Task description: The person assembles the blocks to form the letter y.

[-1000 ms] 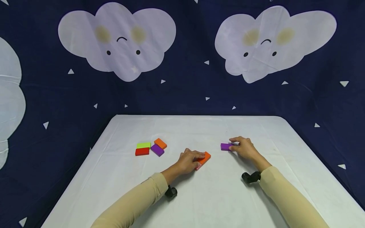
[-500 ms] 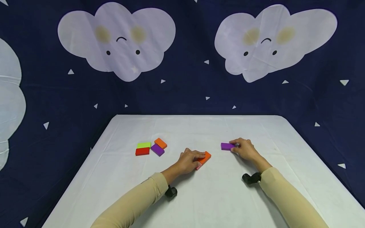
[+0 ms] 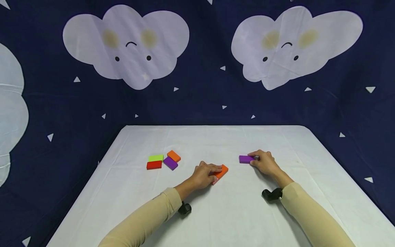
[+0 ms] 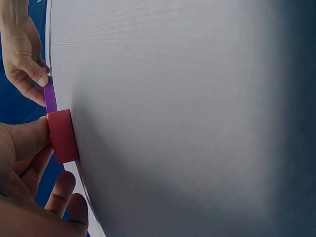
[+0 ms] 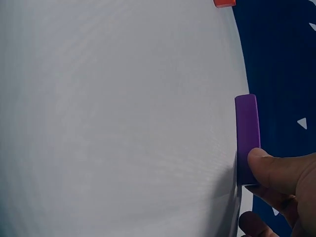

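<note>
In the head view my left hand [image 3: 202, 175] holds an orange block [image 3: 223, 169] on the white table, thumb on its near side and fingers over its top. Its near end looks pinkish red; whether that is a second block I cannot tell. The left wrist view shows a red face of the held block [image 4: 62, 136]. To the right, my right hand [image 3: 264, 161] pinches one end of a purple block [image 3: 245, 159] between thumb and fingers. The right wrist view has the thumb on this purple block [image 5: 247, 128]. A gap separates the two held blocks.
Left of my hands lie a lime green block [image 3: 155, 157], a red block [image 3: 154, 165], another purple block [image 3: 170, 163] and another orange block [image 3: 174, 155], close together. The white table [image 3: 197, 137] ends at a dark blue cloth [image 3: 203, 96] with clouds.
My right thumb and fingers have shifted slightly to the right along the purple block, baring a little more of it. My left hand and the loose blocks stay where they were.
</note>
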